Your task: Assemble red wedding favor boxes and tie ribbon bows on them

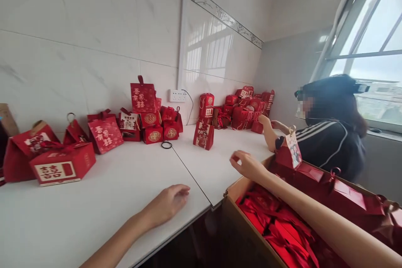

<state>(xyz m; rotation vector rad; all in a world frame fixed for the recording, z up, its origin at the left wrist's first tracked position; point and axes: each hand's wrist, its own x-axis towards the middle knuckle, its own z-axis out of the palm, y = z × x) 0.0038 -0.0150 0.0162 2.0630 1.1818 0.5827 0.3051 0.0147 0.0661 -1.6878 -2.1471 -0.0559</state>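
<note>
My left hand (169, 203) is at the front of the white table (132, 201), fingers loosely bent and apart from the thumb, with nothing visible in it. My right hand (248, 164) hovers over the table near the corner of a cardboard box (248, 234), fingers curled with a gap at the thumb and no object showing. Beyond it, a red gift box (203, 135) with a printed front stands upright on the table, apart from both hands. Beneath my right forearm, the cardboard box holds red ribboned pieces (282, 228) and several red gift boxes (348, 194).
Several red gift boxes (105, 132) line the wall on the left, some stacked. More red boxes (241, 111) are piled at the far right. A black ring (166, 145) lies mid-table. A co-worker (326, 142) in dark clothing reaches toward that pile.
</note>
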